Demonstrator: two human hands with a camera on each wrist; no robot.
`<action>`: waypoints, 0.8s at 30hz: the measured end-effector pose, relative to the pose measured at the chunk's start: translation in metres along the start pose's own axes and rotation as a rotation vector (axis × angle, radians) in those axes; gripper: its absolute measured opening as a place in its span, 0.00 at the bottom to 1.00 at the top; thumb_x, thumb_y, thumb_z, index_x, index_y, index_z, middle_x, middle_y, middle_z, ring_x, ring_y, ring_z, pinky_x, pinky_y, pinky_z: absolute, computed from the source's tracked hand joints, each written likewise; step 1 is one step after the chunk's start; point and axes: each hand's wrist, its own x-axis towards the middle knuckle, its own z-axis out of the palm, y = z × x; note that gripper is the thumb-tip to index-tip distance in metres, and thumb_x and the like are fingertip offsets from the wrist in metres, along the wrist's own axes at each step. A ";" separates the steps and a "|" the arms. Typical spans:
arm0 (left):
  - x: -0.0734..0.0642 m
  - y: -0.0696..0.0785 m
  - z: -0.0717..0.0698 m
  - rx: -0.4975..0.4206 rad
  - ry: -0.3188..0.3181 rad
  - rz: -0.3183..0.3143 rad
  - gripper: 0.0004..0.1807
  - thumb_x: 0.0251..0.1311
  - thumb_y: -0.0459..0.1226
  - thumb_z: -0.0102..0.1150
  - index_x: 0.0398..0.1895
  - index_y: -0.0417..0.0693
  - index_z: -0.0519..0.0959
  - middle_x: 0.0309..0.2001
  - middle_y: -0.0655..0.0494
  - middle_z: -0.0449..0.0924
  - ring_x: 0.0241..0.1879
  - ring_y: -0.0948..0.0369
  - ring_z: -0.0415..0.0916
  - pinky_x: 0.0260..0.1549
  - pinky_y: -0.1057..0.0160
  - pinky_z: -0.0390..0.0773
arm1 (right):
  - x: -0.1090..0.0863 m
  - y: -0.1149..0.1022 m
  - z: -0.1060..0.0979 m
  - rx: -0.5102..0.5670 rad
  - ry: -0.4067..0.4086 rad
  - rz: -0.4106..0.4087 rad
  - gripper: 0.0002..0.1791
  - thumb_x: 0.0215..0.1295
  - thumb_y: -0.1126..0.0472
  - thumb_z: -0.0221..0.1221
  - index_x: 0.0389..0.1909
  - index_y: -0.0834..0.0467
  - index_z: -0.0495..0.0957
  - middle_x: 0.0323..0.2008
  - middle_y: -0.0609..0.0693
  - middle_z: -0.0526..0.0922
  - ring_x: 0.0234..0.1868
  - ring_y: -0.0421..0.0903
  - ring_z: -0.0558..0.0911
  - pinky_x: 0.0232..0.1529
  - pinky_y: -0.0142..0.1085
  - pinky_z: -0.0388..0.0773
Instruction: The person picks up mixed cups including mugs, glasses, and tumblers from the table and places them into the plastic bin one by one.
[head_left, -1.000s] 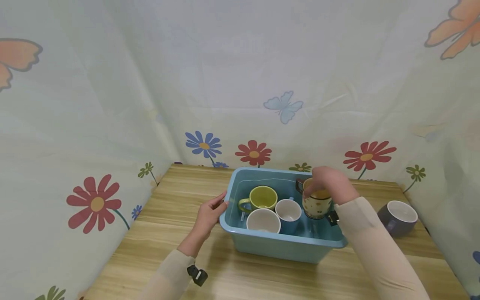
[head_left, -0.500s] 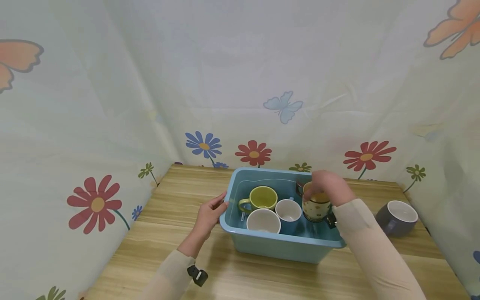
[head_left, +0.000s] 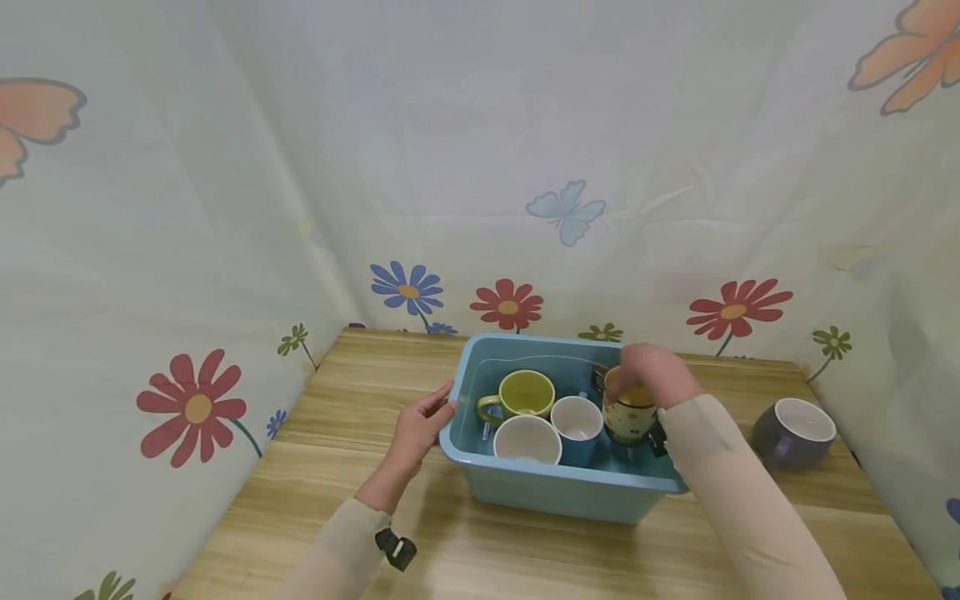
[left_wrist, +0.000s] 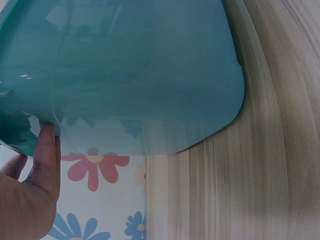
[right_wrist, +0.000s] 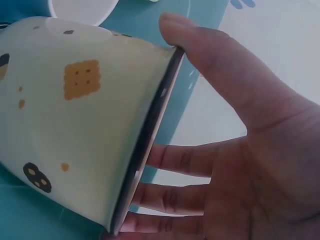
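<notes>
In the head view, my right hand (head_left: pixel 657 374) reaches over the right half of a light blue plastic bin (head_left: pixel 555 477). It grips the rim of a cream mug (head_left: pixel 628 419) with biscuit pictures and a brown handle. The right wrist view shows the thumb at one side of the mug's dark rim (right_wrist: pixel 150 120) and the other fingers across its mouth. My left hand (head_left: pixel 417 427) holds the bin's left rim. From the left wrist, fingers (left_wrist: pixel 46 155) lie against the bin's outer side under the rim. Whether the mug's base touches the bin floor, I cannot tell.
Inside the bin, a yellow-green mug (head_left: pixel 527 393), a white-lined cup (head_left: pixel 527 440) and a blue mug with white inside (head_left: pixel 577 422) stand close together. A dark grey-purple mug (head_left: pixel 793 433) rests tilted on the wooden table (head_left: pixel 352 367) right of the bin. A flowered curtain (head_left: pixel 450 167) hangs behind.
The cream mug and my right hand have gone slightly lower and a little to the left in the bin. My left hand and the other mugs have stayed put.
</notes>
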 end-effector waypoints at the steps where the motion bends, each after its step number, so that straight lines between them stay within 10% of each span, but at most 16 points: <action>1: 0.000 0.000 0.000 0.001 0.000 0.001 0.25 0.69 0.35 0.61 0.69 0.45 0.75 0.58 0.36 0.82 0.31 0.68 0.80 0.25 0.71 0.85 | 0.001 0.000 0.000 0.001 -0.007 0.006 0.34 0.52 0.49 0.76 0.53 0.69 0.79 0.48 0.63 0.82 0.47 0.57 0.78 0.52 0.52 0.86; 24: 0.001 0.000 -0.001 0.007 -0.004 -0.014 0.25 0.70 0.35 0.60 0.69 0.47 0.75 0.58 0.35 0.82 0.32 0.66 0.81 0.27 0.68 0.86 | 0.023 0.003 0.023 0.054 -0.040 0.023 0.28 0.54 0.51 0.76 0.49 0.66 0.84 0.51 0.62 0.80 0.50 0.57 0.74 0.57 0.54 0.81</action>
